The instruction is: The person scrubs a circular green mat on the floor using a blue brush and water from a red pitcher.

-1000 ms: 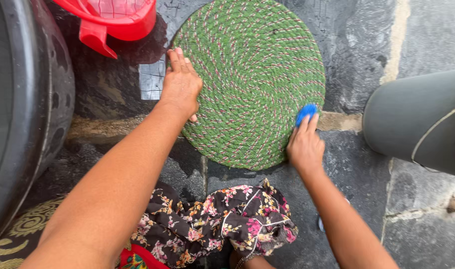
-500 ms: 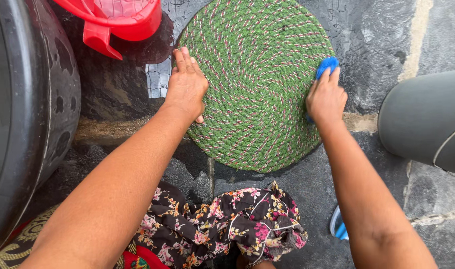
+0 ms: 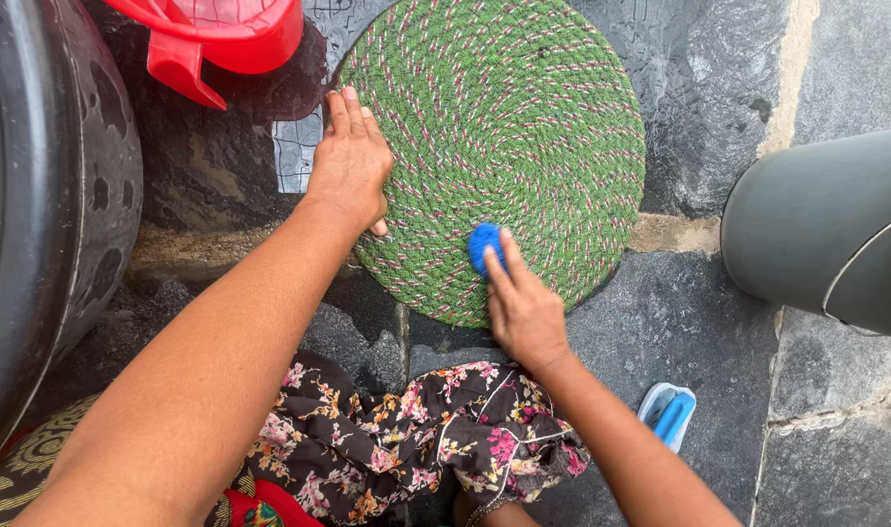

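A round green braided mat (image 3: 504, 127) with pink and white flecks lies flat on wet dark stone paving. My left hand (image 3: 351, 161) presses palm down on the mat's left edge, fingers together and pointing away from me. My right hand (image 3: 521, 307) grips a small blue scrubber (image 3: 484, 244) and holds it against the mat's near part. Only the scrubber's top shows past my fingers.
A red plastic jug (image 3: 221, 34) stands at the top left. A large dark tub (image 3: 45, 195) fills the left side, a grey bucket (image 3: 826, 234) the right. A blue sandal (image 3: 668, 412) lies beside my right arm. Floral cloth (image 3: 416, 439) covers my lap below.
My right hand has carried the blue scrubber from the mat's right edge across to its near middle part. My left hand has stayed pressed on the mat's left edge.
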